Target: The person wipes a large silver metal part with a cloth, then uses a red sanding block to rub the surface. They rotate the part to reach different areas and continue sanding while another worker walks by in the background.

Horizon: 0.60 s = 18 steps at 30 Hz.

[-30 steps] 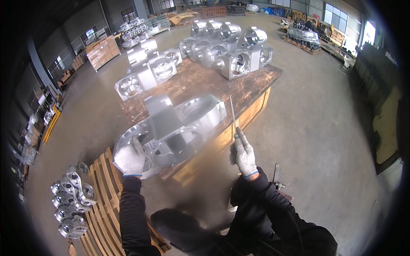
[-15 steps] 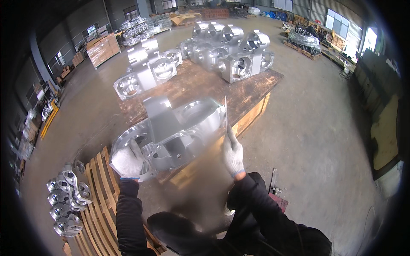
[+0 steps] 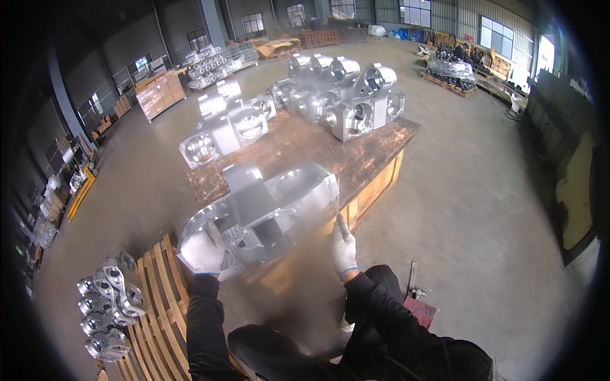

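A large machined metal casting (image 3: 254,200) with round bores lies across the near end of the brown board-topped table (image 3: 298,143). My left hand (image 3: 202,251), in a white knit glove, grips the rim of its left bore, fingers curled at the opening. My right hand (image 3: 344,247), gloved alike, is closed in a pinch just off the casting's right end. The thin, straight, file-like tool in it hardly shows against the casting's bright edge. Dark haze blurs the area between my hands and part of the casting.
More castings stand farther back, a left group (image 3: 222,127) and a right group (image 3: 356,95). Lower left, smaller metal parts (image 3: 105,311) sit beside a wooden pallet (image 3: 155,286). A red object with a metal bar (image 3: 416,305) lies right of my leg. A dark panel (image 3: 559,165) stands far right.
The view has tilted up, so the table and castings sit lower in the picture. My right hand has come down along the casting's end; its tool, plainly visible before, now barely shows.
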Each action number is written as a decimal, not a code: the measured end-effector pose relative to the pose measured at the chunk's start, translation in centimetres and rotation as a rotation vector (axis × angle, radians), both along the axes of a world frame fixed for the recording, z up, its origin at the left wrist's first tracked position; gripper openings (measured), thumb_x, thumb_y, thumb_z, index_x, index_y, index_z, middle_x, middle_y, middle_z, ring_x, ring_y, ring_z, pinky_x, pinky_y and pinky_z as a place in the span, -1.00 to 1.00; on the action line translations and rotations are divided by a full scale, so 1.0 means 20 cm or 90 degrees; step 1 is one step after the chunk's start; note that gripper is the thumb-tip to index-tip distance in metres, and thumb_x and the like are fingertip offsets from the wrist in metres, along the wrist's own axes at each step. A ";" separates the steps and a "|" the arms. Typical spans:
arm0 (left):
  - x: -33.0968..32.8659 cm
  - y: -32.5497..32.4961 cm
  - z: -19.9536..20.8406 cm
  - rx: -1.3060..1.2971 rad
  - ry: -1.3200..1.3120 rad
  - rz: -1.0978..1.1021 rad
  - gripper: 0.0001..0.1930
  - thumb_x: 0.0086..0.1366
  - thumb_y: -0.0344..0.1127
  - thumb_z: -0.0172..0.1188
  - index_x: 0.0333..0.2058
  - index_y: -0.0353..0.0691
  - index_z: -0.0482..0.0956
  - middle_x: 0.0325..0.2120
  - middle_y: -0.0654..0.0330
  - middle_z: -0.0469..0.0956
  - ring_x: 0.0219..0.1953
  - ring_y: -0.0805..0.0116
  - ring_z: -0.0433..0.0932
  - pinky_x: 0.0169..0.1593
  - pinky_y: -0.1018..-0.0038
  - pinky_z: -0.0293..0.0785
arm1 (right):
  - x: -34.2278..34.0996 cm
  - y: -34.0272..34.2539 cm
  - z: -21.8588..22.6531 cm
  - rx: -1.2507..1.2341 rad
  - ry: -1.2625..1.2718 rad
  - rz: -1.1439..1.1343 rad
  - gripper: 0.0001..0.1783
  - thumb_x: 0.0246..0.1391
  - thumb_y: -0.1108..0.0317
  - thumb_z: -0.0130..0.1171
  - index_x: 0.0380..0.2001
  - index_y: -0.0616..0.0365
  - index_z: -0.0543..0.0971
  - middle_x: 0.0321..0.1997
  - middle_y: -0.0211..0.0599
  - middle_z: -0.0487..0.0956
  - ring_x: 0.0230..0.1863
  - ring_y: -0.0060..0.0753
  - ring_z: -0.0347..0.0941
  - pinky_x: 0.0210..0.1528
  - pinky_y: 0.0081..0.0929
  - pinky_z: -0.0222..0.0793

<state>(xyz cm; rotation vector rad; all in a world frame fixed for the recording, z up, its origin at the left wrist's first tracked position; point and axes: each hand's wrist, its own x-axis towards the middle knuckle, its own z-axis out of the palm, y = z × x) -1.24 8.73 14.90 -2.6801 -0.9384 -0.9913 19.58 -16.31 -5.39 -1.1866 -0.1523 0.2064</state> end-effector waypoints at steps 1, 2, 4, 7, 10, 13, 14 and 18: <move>0.00 -0.01 0.01 -0.027 0.020 0.023 -0.59 0.51 -0.14 0.03 -0.34 -0.27 0.76 -0.40 -0.13 0.71 -0.32 -0.18 0.70 -0.15 0.03 0.63 | 0.02 0.02 0.04 -0.044 -0.036 -0.024 -0.44 0.55 0.25 0.05 0.50 0.17 0.36 -0.20 -0.57 0.53 -0.21 -0.74 0.38 -0.11 -0.65 0.38; 0.00 -0.02 0.01 -0.054 0.042 0.046 -0.59 0.51 -0.14 0.03 -0.34 -0.27 0.77 -0.40 -0.13 0.71 -0.32 -0.18 0.70 -0.14 0.04 0.63 | 0.04 0.03 0.07 -0.091 -0.068 -0.047 -0.44 0.55 0.23 0.04 0.50 0.15 0.37 -0.24 -0.59 0.51 -0.25 -0.77 0.35 -0.16 -0.67 0.36; -0.01 -0.02 0.01 -0.062 0.045 0.041 -0.59 0.51 -0.14 0.04 -0.33 -0.28 0.77 -0.41 -0.13 0.71 -0.31 -0.18 0.70 -0.11 0.04 0.63 | 0.07 0.01 0.17 -0.050 -0.096 -0.005 -0.44 0.55 0.22 0.03 0.50 0.13 0.37 -0.39 -0.56 0.46 -0.43 -0.73 0.33 -0.35 -0.63 0.34; -0.01 0.01 -0.02 -0.023 0.029 0.013 -0.54 0.52 -0.11 0.03 -0.40 -0.32 0.75 -0.49 -0.14 0.68 -0.39 -0.19 0.68 -0.18 0.04 0.63 | 0.02 -0.12 0.25 -0.167 -0.123 -0.023 -0.44 0.55 0.22 0.01 0.51 0.12 0.35 -0.51 -0.49 0.46 -0.59 -0.62 0.34 -0.52 -0.49 0.35; 0.00 0.04 -0.06 0.045 -0.096 -0.063 -0.47 0.52 -0.09 0.04 -0.51 -0.35 0.71 -0.56 -0.14 0.65 -0.46 -0.20 0.66 -0.24 0.05 0.62 | -0.08 -0.26 0.29 -0.430 -0.484 -0.256 -0.44 0.50 0.31 0.04 0.50 0.04 0.37 -0.32 -0.19 0.64 -0.46 -0.31 0.57 -0.38 -0.25 0.51; 0.00 0.05 -0.08 0.018 -0.079 -0.045 -0.46 0.52 -0.07 0.04 -0.54 -0.36 0.70 -0.59 -0.16 0.63 -0.51 -0.20 0.64 -0.27 0.05 0.60 | -0.09 -0.30 0.38 -0.620 -0.506 -0.215 -0.40 0.39 0.38 0.12 0.47 -0.11 0.43 -0.19 -0.02 0.70 -0.33 0.01 0.68 -0.25 -0.14 0.59; 0.00 0.05 -0.08 0.005 -0.062 -0.035 -0.46 0.52 -0.07 0.04 -0.54 -0.36 0.70 -0.59 -0.16 0.63 -0.52 -0.20 0.63 -0.28 0.04 0.59 | -0.07 -0.29 0.43 -0.672 -0.513 -0.193 -0.38 0.36 0.40 0.14 0.46 -0.16 0.44 -0.19 -0.01 0.69 -0.32 0.09 0.67 -0.24 -0.13 0.59; -0.01 0.05 -0.06 -0.004 -0.044 -0.031 -0.47 0.51 -0.07 0.06 -0.53 -0.36 0.71 -0.56 -0.16 0.64 -0.51 -0.20 0.63 -0.31 0.03 0.57 | 0.14 -0.19 0.65 -0.663 -0.643 -0.159 -0.41 0.30 0.40 0.17 0.38 -0.23 0.52 -0.18 -0.02 0.70 -0.29 0.12 0.66 -0.28 -0.07 0.58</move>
